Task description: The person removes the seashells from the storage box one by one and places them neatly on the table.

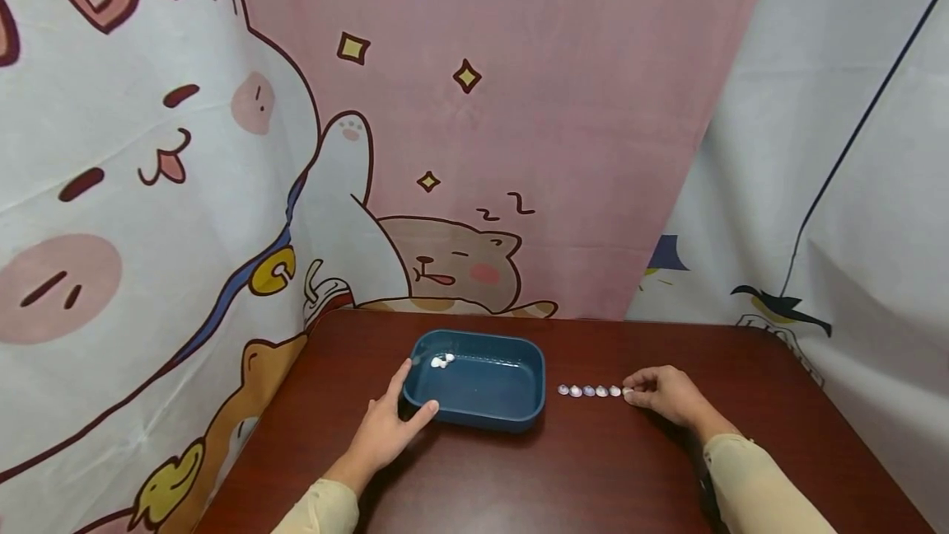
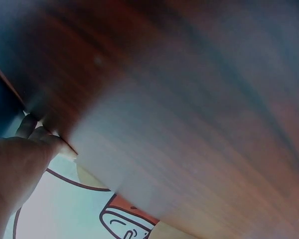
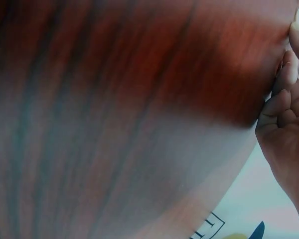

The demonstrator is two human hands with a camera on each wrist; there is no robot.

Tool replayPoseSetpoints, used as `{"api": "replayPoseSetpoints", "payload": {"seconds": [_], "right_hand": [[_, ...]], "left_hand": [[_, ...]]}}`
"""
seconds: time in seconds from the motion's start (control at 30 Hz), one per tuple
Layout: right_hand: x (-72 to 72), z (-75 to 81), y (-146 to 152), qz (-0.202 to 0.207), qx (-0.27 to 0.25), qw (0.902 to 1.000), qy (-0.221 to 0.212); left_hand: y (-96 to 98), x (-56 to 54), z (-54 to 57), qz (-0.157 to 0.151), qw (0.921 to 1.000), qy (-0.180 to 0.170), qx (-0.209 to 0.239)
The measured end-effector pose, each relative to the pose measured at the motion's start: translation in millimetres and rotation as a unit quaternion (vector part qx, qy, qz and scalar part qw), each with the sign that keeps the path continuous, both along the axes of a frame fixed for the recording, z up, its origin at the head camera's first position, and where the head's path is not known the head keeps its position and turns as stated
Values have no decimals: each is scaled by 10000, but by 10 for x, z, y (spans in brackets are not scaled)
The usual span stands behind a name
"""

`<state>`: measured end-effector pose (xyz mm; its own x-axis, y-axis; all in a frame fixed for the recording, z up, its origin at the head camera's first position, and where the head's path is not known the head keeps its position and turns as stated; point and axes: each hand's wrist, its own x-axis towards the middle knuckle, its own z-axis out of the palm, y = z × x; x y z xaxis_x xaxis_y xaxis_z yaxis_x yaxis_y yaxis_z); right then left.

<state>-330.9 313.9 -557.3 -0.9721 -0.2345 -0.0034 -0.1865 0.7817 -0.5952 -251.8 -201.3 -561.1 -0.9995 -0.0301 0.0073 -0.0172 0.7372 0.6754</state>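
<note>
A dark blue rectangular tray (image 1: 474, 417) sits on the table, with a few small white shells (image 1: 439, 363) in its back left part. My left hand (image 1: 384, 430) is spread at the tray's left front corner, thumb along the front rim and index finger along the left side. In the left wrist view, the tray's blue edge (image 2: 2, 107) shows beside the fingers. To the tray's right, several small white and purplish shells (image 1: 589, 391) lie in a straight row. At the row's right end, my right hand (image 1: 670, 395) pinches a shell (image 1: 627, 391) between thumb and fingertips, low at the tabletop.
The dark reddish-brown wooden table (image 1: 593, 476) ends at a printed cloth backdrop (image 1: 563, 147) behind and at both sides. A dark strap-like thing (image 1: 710, 489) hangs under the right forearm.
</note>
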Motion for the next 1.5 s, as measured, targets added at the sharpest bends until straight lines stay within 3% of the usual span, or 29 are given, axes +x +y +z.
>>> {"api": "replayPoseSetpoints", "payload": {"seconds": [1.0,1.5], "right_hand": [[-1,-1,6,-9,-165,9998,-94],[-13,-40,-22,-216,-157,9996,-110]], "left_hand": [[-22,-15,-32,-32,10000,78,-13],[-22,-8,-27,-59,10000,73,1]]}}
